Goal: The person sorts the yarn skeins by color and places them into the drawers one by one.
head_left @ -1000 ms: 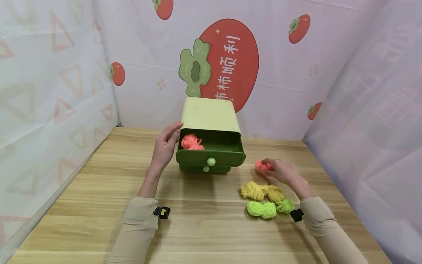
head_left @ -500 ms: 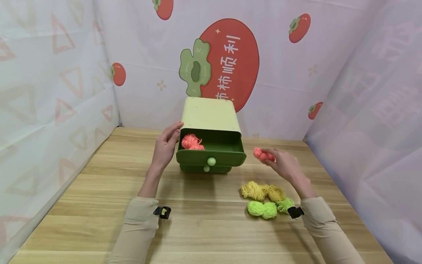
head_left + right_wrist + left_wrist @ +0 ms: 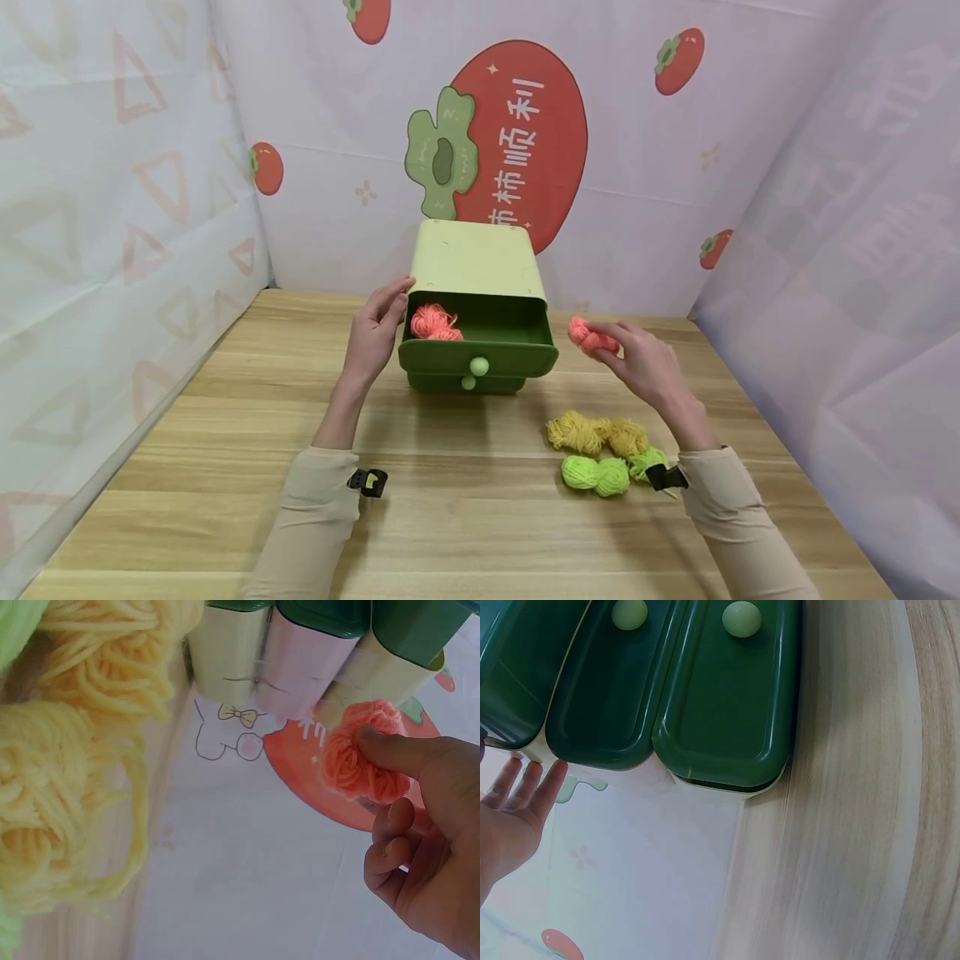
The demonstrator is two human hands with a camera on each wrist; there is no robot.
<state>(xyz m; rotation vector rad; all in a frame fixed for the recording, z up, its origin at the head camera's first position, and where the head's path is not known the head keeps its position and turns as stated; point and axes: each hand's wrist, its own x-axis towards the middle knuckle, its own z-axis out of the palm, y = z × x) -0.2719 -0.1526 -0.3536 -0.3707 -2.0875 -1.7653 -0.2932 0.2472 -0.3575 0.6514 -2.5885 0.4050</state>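
Note:
A small drawer cabinet point(image 3: 480, 258) with a pale yellow-green top stands on the table. Its top green drawer point(image 3: 442, 358) is pulled out, and a coral-pink yarn skein point(image 3: 433, 322) lies in the left part. My left hand point(image 3: 372, 332) rests against the cabinet's left side, fingers fairly straight in the left wrist view. To the right of the cabinet, my right hand point(image 3: 643, 362) pinches another coral-pink yarn skein point(image 3: 367, 754) between thumb and fingers, raised above the table and apart from the drawer.
Yellow yarn skeins point(image 3: 592, 433) and bright green yarn skeins point(image 3: 596, 476) lie on the wooden table point(image 3: 450, 525) at right, below my right forearm. Lower drawers with round knobs point(image 3: 742, 619) stay pushed in. Printed cloth point(image 3: 322, 217) hangs behind and on both sides.
My right hand has lifted the coral-pink skein off the table and moved it up and slightly left toward the cabinet. The left hand stays in place.

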